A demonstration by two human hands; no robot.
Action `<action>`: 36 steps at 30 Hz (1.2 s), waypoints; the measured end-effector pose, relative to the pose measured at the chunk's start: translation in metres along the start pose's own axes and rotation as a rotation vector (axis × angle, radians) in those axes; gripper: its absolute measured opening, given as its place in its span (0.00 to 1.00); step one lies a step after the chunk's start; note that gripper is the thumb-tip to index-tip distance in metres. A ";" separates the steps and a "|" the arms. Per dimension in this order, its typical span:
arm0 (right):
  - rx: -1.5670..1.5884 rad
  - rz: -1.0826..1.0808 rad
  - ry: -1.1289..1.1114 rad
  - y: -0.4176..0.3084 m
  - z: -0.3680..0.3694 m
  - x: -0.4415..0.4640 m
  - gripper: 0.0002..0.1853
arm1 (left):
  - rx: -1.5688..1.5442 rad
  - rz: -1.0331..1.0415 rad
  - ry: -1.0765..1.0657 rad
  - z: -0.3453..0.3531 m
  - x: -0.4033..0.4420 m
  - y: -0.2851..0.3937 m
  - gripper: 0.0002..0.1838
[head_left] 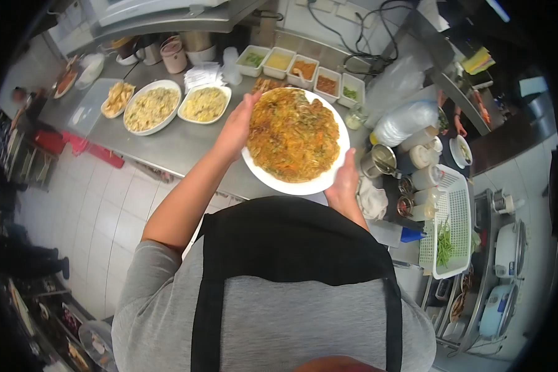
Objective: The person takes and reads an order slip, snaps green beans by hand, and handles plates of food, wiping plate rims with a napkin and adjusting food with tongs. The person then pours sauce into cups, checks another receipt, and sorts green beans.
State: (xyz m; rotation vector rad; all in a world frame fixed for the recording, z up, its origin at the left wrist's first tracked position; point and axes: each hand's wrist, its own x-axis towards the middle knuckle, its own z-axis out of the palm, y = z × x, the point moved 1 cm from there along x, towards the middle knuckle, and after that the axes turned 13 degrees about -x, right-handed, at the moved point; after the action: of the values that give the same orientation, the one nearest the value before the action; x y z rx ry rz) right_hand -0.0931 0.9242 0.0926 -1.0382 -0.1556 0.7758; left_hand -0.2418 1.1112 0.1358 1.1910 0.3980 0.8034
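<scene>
A round white plate (287, 187) heaped with orange-brown cooked food (291, 136) is held up in front of my chest, over the front edge of the steel counter. My left hand (236, 128) grips the plate's left rim, fingers along its side. On the lower right, my right hand (343, 181) holds the rim, with part of the fingers hidden by the plate. Left of the plate on the counter stand an oval white dish of pale food (152, 107) and a smaller square white dish of pale yellow food (204, 104).
Behind the plate, white tubs (302, 70) of toppings line the steel counter (167, 147). To the right are a metal pot (378, 161), squeeze bottles (425, 177) and a white basket (462, 217) with greens. Another person's hand (459, 126) shows at far right; dark-clothed legs at far left.
</scene>
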 end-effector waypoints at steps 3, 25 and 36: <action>-0.017 0.050 0.074 0.005 -0.002 -0.010 0.28 | 0.170 0.086 -0.018 -0.008 -0.005 -0.003 0.34; -0.044 0.401 -0.061 0.024 -0.019 -0.031 0.31 | 0.276 -0.136 0.232 -0.016 -0.058 -0.013 0.39; 0.019 0.187 0.082 -0.016 -0.012 -0.013 0.28 | -0.471 0.019 0.513 -0.103 -0.018 -0.032 0.34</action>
State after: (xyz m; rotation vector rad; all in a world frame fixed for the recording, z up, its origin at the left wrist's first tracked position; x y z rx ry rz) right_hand -0.0890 0.9025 0.1028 -1.0750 0.0195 0.9007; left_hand -0.3115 1.1616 0.0677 0.5418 0.5767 1.1474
